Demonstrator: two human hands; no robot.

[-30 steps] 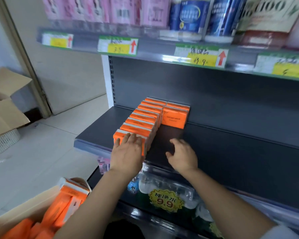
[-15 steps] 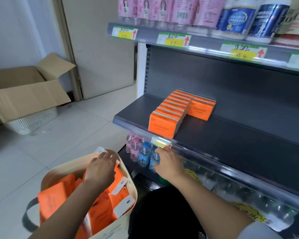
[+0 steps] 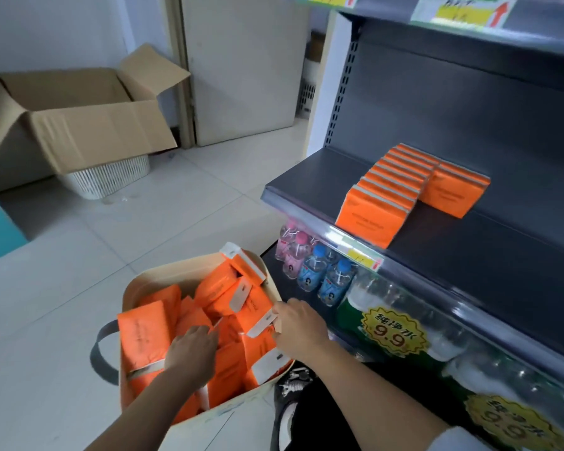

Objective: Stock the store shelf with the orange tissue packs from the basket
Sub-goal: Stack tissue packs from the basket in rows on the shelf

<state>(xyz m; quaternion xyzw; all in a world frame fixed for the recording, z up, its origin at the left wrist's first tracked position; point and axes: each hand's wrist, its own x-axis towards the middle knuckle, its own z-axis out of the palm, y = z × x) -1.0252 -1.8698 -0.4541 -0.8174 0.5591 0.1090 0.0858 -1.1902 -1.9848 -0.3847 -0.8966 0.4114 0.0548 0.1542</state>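
Note:
A cream basket with a grey handle stands on the floor, full of loose orange tissue packs. My left hand reaches into it, fingers spread over the packs in the middle. My right hand is at the basket's right rim, its fingers curled on an orange pack with a white end. On the dark grey shelf a row of several orange packs runs front to back, with one more pack beside it at the rear.
Small water bottles and bulk water packs with 9.9 tags fill the shelf below. An open cardboard box sits on a white plastic basket at the back left. Tiled floor lies to the left.
Both hands left the shelf and came down to the basket. My left hand went deeper among the packs, and my right hand moved from the shelf edge to a pack at the basket's rim.

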